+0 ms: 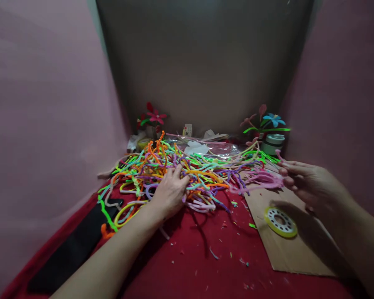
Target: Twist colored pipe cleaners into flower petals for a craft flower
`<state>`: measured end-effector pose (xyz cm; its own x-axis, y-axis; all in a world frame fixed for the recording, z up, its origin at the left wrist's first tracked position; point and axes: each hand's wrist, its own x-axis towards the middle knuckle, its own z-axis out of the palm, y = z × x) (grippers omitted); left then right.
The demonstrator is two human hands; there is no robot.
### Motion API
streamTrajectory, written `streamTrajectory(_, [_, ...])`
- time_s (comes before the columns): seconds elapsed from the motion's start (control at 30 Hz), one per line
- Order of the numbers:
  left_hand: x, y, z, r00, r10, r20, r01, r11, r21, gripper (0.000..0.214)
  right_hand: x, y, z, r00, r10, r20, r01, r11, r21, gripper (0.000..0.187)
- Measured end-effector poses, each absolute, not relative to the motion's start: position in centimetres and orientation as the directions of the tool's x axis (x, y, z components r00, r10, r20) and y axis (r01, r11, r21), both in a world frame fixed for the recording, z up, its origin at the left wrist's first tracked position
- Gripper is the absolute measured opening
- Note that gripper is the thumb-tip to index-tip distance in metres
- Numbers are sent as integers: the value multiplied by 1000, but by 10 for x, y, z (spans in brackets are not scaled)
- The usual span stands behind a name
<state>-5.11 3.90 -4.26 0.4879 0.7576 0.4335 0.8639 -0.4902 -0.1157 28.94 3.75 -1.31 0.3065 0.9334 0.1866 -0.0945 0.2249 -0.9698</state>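
Note:
A tangled heap of pipe cleaners (187, 172) in orange, green, purple, yellow and pink lies on a red cloth (202, 257). My left hand (170, 191) rests in the heap, its fingers closed among the strands. My right hand (305, 180) is at the right, above a cardboard sheet (286, 253), its fingers pinched on a bunch of pink pipe cleaners (262, 180) that stretches left toward the heap.
A yellow tape roll (280, 222) lies on the cardboard. Pipe-cleaner flowers stand at the back left (154, 117) and the back right (268, 122), by a small jar (272, 143). A clear plastic bag (205, 147) lies behind the heap. Pink walls close both sides. A black strip (71, 249) lies at the left.

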Motion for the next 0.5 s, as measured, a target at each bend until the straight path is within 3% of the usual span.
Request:
streamTrajectory(0.1, [-56, 31, -30, 529, 712, 462, 819, -572, -56, 35, 287, 34, -4, 199, 971, -133, -368, -52, -928, 10])
streamTrajectory(0.17, [-62, 27, -21, 556, 694, 457, 774, -633, 19, 40, 279, 31, -3, 174, 968, -179, -379, -102, -920, 8])
streamTrajectory(0.27, [-71, 26, -12, 510, 714, 479, 744, -646, 171, 46, 260, 29, -12, 76, 974, -215, -262, -189, -946, 4])
streamTrajectory(0.33, [-77, 30, -11, 397, 745, 536, 769, -589, 248, 42, 249, 29, -20, -32, 974, -224, -107, -226, -968, 9])
streamTrajectory(0.4, [-83, 36, -14, 281, 772, 571, 821, -501, 273, 35, 241, 31, -26, -30, 982, -187, 187, -178, -966, 11])
streamTrajectory(0.5, [-89, 44, -20, 206, 816, 539, 887, -388, 248, 27, 233, 35, -22, 87, 979, 182, 669, 78, -739, 13])
